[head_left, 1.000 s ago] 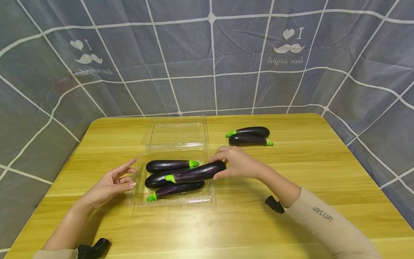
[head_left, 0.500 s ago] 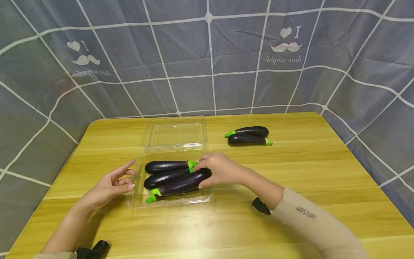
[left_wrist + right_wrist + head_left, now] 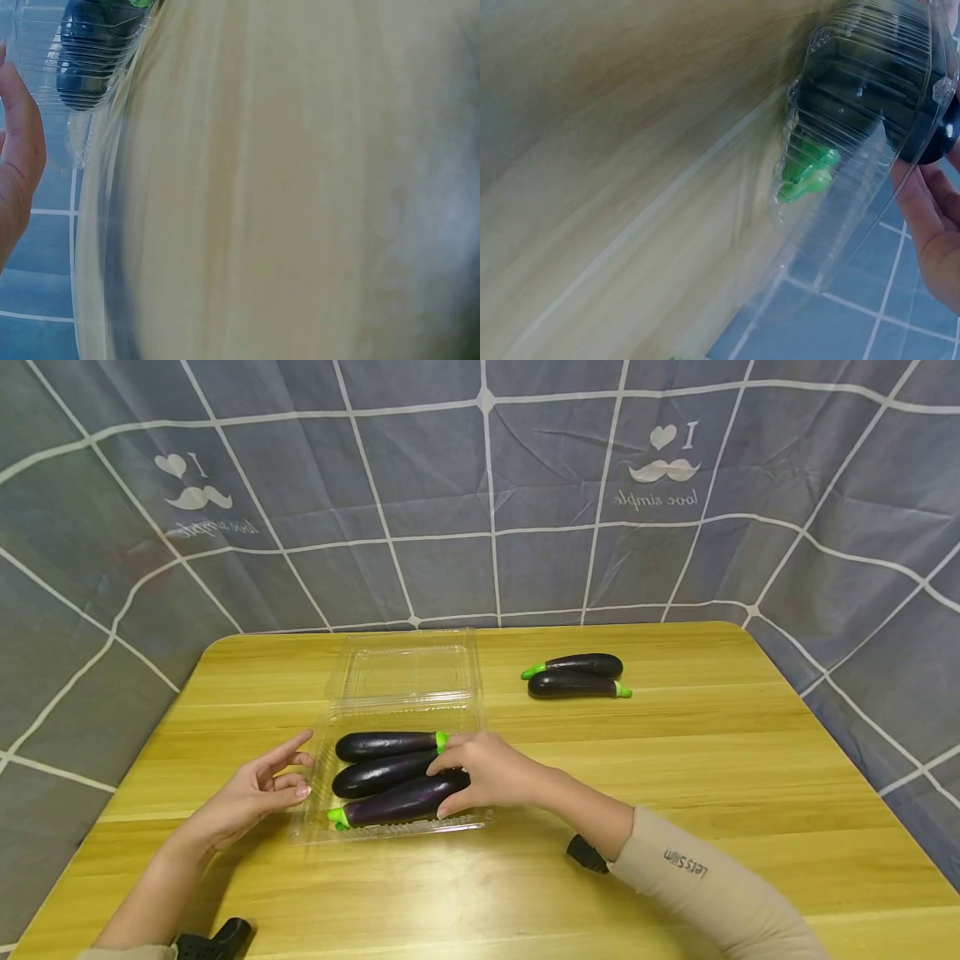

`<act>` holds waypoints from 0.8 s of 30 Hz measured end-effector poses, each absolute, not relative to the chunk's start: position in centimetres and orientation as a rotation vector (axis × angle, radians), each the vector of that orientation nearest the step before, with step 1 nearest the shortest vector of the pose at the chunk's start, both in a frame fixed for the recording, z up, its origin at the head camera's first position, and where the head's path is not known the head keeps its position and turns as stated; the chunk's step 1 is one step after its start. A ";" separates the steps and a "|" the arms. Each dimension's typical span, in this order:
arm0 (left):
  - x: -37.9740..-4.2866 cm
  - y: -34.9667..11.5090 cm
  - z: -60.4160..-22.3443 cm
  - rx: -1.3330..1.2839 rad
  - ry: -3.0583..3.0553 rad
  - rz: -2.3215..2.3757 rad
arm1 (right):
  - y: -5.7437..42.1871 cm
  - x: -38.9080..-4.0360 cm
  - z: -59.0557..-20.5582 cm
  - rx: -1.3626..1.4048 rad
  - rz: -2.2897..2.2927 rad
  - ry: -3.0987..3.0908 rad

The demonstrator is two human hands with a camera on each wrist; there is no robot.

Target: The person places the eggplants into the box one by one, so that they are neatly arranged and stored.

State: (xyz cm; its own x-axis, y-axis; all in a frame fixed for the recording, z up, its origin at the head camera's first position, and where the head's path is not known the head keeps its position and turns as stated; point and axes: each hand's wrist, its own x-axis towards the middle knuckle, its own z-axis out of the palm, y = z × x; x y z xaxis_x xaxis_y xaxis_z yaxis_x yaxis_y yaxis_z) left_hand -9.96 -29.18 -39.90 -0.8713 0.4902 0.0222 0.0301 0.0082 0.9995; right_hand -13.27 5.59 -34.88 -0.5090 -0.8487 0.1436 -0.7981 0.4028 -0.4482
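A clear plastic clamshell box (image 3: 318,806) lies open on the wooden table, its lid (image 3: 405,664) folded back. My right hand (image 3: 491,772) grips the thick end of a dark purple eggplant (image 3: 401,802), whose green stem points left. This eggplant is over the front of the box and covers most of another beneath it. Two more eggplants, a rear one (image 3: 386,745) and a middle one (image 3: 382,775), lie behind it in the box. My left hand (image 3: 255,793) is beside the box's left wall, fingers loosely bent, holding nothing.
Two eggplants, one far (image 3: 585,664) and one near (image 3: 570,683), lie side by side at the table's back right. A grey curtain (image 3: 547,568) with white lines hangs behind the wooden table (image 3: 712,735). Black wrist devices sit under both forearms.
My right hand has carried its eggplant left and toward the front of the box, lowering it over the front eggplant there. My left hand has stayed almost still.
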 end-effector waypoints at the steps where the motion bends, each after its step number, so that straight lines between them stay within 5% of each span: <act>1: -10.0 -29.2 -39.9 0.537 1.959 1.928 | 5.6 -13.2 -34.9 -1.489 -0.722 2.537; 24: -9.9 -29.1 -40.0 0.542 1.950 1.932 | 6.3 -13.4 -35.3 -1.365 -0.919 2.415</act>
